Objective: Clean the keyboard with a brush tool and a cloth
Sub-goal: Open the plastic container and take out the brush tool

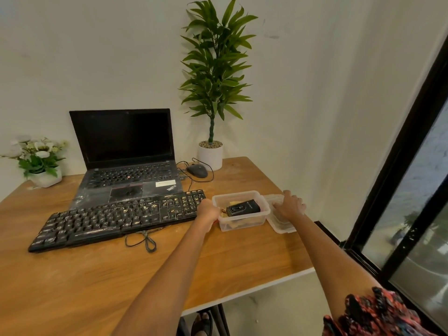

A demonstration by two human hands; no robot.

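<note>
A black keyboard [116,218] speckled with pale crumbs lies across the wooden table [72,287]. To its right stands a clear plastic box [242,223] holding a black case [243,207] on something yellowish. My left hand [208,210] grips the box's left rim. My right hand [289,206] rests with spread fingers on the clear lid [282,225] lying just right of the box. No brush or cloth shows plainly.
An open dusty black laptop [126,154] stands behind the keyboard, with a wired mouse [197,170] beside it. A tall potted plant [213,151] and a small flower pot [41,163] sit at the back. The table's right edge lies near a dark-framed window [400,190].
</note>
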